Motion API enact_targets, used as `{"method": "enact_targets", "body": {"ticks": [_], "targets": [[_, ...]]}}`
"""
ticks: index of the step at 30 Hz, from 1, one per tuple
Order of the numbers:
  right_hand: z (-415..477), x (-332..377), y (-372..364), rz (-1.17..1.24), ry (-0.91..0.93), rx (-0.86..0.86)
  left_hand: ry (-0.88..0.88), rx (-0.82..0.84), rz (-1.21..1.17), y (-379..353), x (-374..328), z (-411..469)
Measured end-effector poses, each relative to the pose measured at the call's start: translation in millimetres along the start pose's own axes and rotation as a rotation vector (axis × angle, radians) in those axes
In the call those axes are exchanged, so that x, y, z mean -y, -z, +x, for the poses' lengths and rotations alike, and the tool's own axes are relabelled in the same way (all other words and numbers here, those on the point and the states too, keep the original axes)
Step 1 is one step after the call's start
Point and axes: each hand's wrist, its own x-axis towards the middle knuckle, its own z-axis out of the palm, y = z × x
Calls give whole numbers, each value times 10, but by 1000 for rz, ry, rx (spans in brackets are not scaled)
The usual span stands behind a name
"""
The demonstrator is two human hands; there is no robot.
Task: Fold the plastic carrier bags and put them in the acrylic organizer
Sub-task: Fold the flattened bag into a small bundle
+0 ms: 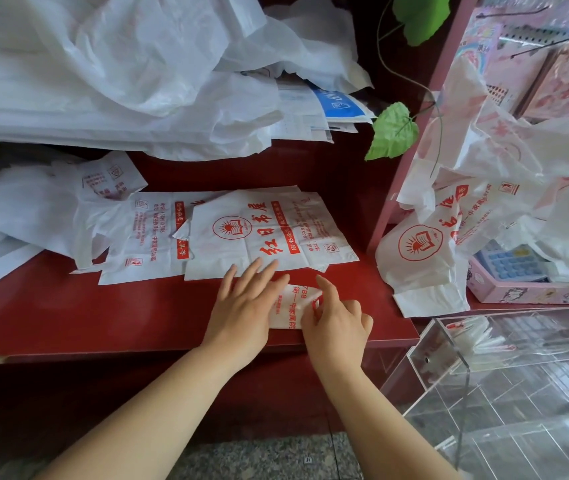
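A small folded white carrier bag with red print (pixel 293 306) lies near the front edge of the red counter (pixel 103 313). My left hand (pixel 245 306) presses on its left part with straight fingers. My right hand (pixel 335 320) has curled fingers and pinches the bag's right edge. Just behind it a flat white bag with a red logo (pixel 269 233) lies on the counter, over another flat bag (pixel 144 233). The clear acrylic organizer (pixel 504 382) stands at the lower right, with a folded bag (pixel 477 337) in a top compartment.
Crumpled printed bags (pixel 466 220) hang and pile at the right beside a pink shelf post (pixel 411 157). A big heap of white plastic (pixel 120 71) fills the back left. A pink box with a calculator (pixel 518 271) sits at the right. Green leaves (pixel 394 129) hang above.
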Motion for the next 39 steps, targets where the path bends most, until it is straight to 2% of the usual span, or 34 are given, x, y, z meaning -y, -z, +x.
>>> {"method": "enact_targets", "body": {"ticks": [2, 5, 8, 12, 21, 25, 28, 30, 34, 37, 39], "targets": [[4, 28, -20, -51, -5, -11, -4, 156, -87, 57, -14, 18], [7, 35, -99, -70, 62, -203, -13, 333, -20, 24, -1, 48], [-24, 17, -75, -164, 153, -100, 35, 453, -24, 44, -38, 91], [7, -75, -56, -268, 389, -53, 35, 491, -14, 61, -40, 102], [34, -128, -26, -189, 370, 88, 49, 556, -8, 36, -28, 109], [53, -185, 103, -76, 401, 298, 0, 549, -101, 70, 9, 92], [60, -311, 191, -122, 513, 363, -100, 522, -181, 167, 84, -52], [30, -386, 203, -131, 551, 382, -200, 397, -173, 189, 140, -178], [-163, -424, 236, -31, 586, 168, -235, 55, -259, 202, 137, -365], [-270, -451, 316, 76, 608, 82, -238, -46, -308, 324, -19, -361], [-314, -518, 407, 121, 599, 31, -192, -37, -403, 430, -153, -296]]}}
